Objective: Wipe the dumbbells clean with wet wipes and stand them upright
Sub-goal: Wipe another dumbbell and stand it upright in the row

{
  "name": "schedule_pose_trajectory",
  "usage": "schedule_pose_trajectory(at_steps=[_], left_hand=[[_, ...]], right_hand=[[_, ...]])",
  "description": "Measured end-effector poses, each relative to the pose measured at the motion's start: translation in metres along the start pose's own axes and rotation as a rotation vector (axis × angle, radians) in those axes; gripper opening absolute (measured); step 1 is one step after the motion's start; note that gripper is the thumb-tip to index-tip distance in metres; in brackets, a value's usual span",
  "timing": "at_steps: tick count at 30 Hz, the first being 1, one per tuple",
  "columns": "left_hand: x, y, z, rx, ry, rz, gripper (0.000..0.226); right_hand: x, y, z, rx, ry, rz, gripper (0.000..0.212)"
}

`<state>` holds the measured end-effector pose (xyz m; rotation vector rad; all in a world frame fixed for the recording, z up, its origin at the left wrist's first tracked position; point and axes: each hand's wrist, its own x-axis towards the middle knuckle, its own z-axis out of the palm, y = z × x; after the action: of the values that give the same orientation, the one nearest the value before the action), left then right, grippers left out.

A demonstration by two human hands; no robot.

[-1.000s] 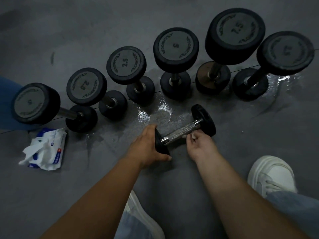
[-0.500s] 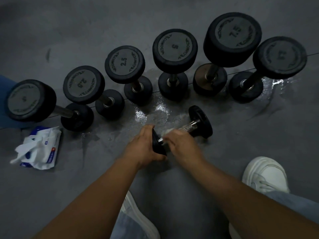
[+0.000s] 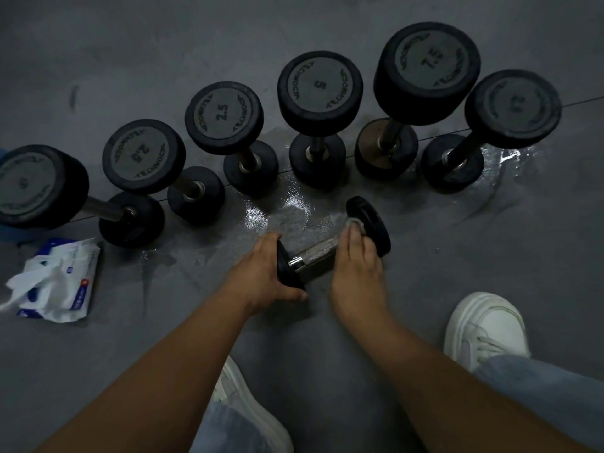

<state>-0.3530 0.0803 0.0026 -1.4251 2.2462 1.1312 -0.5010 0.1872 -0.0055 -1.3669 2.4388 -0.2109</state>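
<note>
Right hand outward; wipes in pack

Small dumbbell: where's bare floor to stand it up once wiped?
Bare floor right of the small dumbbell, between the rightmost standing dumbbell and the white shoe. Another patch between the wipes pack and the left hand. Crowded: the standing row; the wet strip before it is narrow.

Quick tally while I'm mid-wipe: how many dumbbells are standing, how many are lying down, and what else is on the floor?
Black rubber-headed dumbbells standing upright: 6
Small black dumbbell with chrome handle, lying down: 1
White wet-wipe pack: 1
Crumpled grey wipe in right hand: 1
White shoes: 2
Total: 11
</note>
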Motion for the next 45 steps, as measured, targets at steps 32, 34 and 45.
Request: schedule_pose_trajectory(at_steps=[32, 34, 45], left_hand=[[-0.018, 0.008, 0.012, 0.076, 0.095, 0.059, 0.127], [-0.02, 0.01, 0.012, 0.084, 0.12, 0.084, 0.123], [-0.023, 0.013, 0.008, 0.142, 0.144, 0.148, 0.115]], right_hand=[[-0.006, 0.001, 0.0, 0.503, 0.12, 0.118, 0.065], [-0.018, -0.008, -0.001, 0.511, 0.1, 0.039, 0.062], [-0.006, -0.017, 0.006, 0.4, -0.06, -0.111, 0.05]])
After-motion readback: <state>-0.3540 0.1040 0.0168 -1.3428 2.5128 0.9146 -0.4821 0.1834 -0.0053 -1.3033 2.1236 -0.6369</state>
